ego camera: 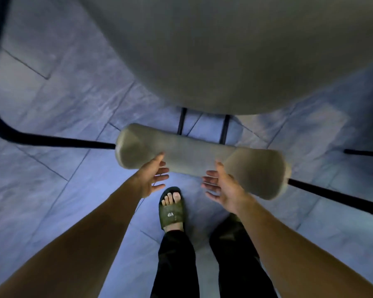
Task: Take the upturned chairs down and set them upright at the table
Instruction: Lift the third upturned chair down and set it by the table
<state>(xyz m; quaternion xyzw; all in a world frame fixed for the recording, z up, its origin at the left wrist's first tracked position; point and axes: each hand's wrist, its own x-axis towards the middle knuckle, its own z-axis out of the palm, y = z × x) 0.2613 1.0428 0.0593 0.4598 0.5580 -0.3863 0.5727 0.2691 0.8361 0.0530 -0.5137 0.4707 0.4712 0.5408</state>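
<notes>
Two bare hands reach down, fingers spread and holding nothing. The left hand (152, 178) touches the padded grey backrest (198, 160) of a chair; the right hand (222, 186) hovers just beside it, likely poised to grip or just letting go. Beyond the hands, the chair's seat (235, 50) faces up, black frame (52, 140) at both sides. Below the hands, a green slide sandal (171, 214) reads "VIP".

Bare forearms, black trousers (177, 265), seemingly olive "VIP" slide sandal (171, 214)
</notes>
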